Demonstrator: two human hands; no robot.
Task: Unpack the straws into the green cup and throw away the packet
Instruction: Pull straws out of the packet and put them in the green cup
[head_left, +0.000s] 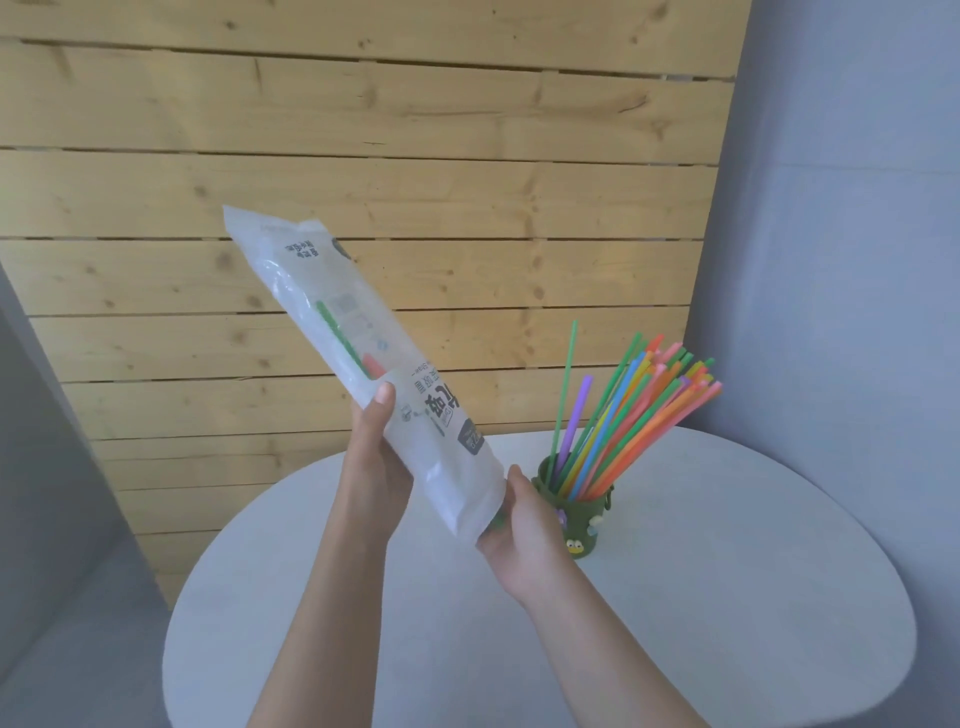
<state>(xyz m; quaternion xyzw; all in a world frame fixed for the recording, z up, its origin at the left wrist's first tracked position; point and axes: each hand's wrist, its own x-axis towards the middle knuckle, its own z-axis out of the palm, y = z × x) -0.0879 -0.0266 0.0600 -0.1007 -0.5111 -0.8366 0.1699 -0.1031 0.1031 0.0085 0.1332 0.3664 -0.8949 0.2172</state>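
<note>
A long clear plastic packet (332, 312) with black print is held tilted above the table, its far end up and to the left. A green straw (340, 338) and a red one show inside it. My left hand (371, 457) grips the packet at its middle, thumb on top. My right hand (511, 525) holds the packet's lower open end, fingers hidden under the plastic. Just right of that hand stands the green cup (584, 525), with several coloured straws (644, 410) fanning out to the upper right.
A round white table (727, 597) carries the cup. Behind it is a wooden plank wall (415, 130). Grey walls stand to the left and right.
</note>
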